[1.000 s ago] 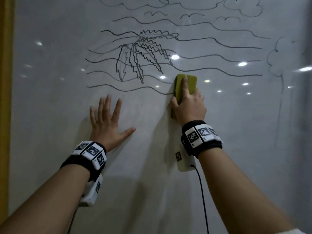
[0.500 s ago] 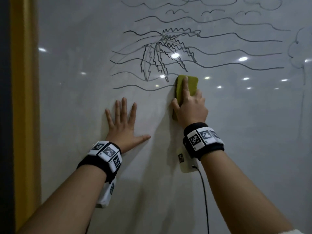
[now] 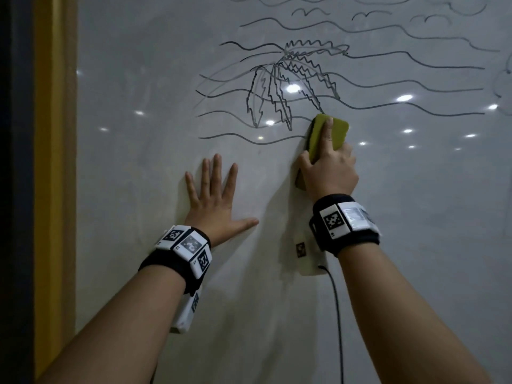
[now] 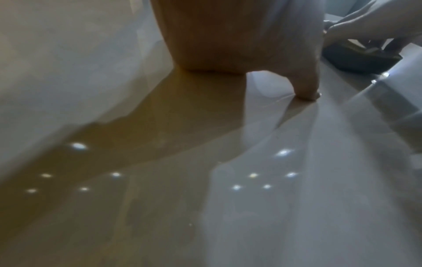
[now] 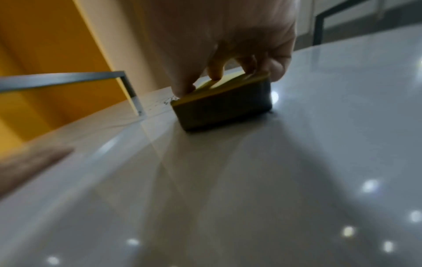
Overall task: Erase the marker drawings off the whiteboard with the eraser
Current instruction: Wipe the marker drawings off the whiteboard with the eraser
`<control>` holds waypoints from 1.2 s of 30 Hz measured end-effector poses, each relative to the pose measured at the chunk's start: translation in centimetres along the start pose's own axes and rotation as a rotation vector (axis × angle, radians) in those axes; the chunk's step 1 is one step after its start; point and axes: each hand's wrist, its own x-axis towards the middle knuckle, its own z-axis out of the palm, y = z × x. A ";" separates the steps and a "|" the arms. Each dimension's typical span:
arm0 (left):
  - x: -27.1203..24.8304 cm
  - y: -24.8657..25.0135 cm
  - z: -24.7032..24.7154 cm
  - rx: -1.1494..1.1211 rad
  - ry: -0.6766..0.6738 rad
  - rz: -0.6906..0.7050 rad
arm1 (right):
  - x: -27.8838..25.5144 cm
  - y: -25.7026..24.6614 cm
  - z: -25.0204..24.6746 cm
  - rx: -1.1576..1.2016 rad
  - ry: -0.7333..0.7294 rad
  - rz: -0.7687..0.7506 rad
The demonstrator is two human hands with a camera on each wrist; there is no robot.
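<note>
I see my right hand gripping the eraser, thumb on its left edge, forefinger laid straight along the yellow-green back, the other fingers curled over the right side. The eraser sits flat against the whiteboard, its dark felt face on the surface, which the right wrist view shows plainly. Its upper end touches the lower tip of the palm drawing, and the right ends of the two lowest wavy lines run up to its left edge. More wavy lines, small birds and cloud outlines lie above, well apart from the eraser. My left hand is spread wide and pressed flat on the board, holding nothing, fingers pointing up and thumb out to the right; it lies below the lowest line and left of the eraser, not touching either. In the left wrist view the thumb tip meets the board. Small ceiling lights reflect across the glossy surface. A yellow frame runs down the board's left edge.
</note>
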 end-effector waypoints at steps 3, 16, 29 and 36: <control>0.0 -0.1 0.0 0.000 0.007 0.004 | -0.6 -1.3 0.5 -0.043 -0.032 -0.132; 0.2 -0.8 0.0 0.033 0.016 0.030 | 1.4 -0.8 -1.1 -0.116 -0.011 -0.191; 0.2 -0.9 0.1 0.040 0.001 0.020 | -0.1 -2.8 0.2 -0.094 -0.055 -0.228; -0.8 -2.4 -0.8 0.044 0.091 -0.036 | 0.4 -2.9 -0.4 -0.250 -0.069 -0.470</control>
